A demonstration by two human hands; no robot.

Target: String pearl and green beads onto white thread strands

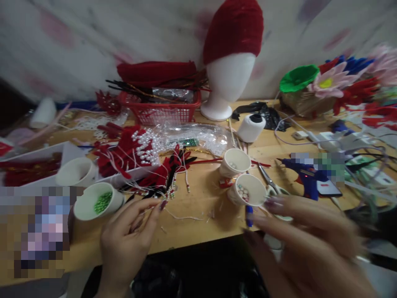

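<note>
My left hand point(128, 236) is closed in a pinch at the table's front edge. A thin white thread point(184, 218) runs from its fingertips to the right over the wood. Close by hang strands of small red, green and white beads point(187, 182) on red and black fuzzy stems. My right hand point(305, 236) is blurred by motion, its fingers apart, and I see nothing in them. It hovers by a paper cup point(256, 191) with pale and coloured beads point(242, 193). A small blue object point(249, 216) shows near its fingertips; its kind is unclear.
Left stands a cup of green beads point(103, 202); another cup point(235, 161) is behind the right one. Scissors point(269, 180) and a blue glue gun point(305, 174) lie right, near cables. Behind are a thread spool point(252, 128), a red basket point(164, 114) and a foam head point(229, 78).
</note>
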